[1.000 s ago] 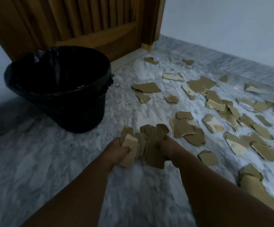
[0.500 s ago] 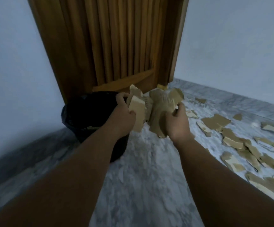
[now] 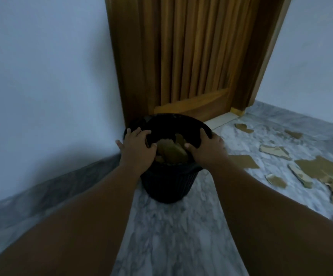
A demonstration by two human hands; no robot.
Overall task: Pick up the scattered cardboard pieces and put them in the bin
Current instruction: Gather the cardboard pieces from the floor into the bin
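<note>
Both hands, left hand (image 3: 136,148) and right hand (image 3: 206,148), hover spread open and empty over a black bin (image 3: 169,182); torn tan cardboard pieces (image 3: 171,151) lie inside it.

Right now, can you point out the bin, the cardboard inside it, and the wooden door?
bin (image 3: 167,188): head view, on its ribbed outer wall below the hands.
cardboard inside it (image 3: 171,151): head view, on the top piece between the hands.
wooden door (image 3: 197,56): head view, on its slatted panel.

A dim corner is being shown: pale walls (image 3: 42,66) at nine and two o'clock, a wooden door (image 3: 191,56) at twelve, grey marble floor (image 3: 171,236) at six.
</note>
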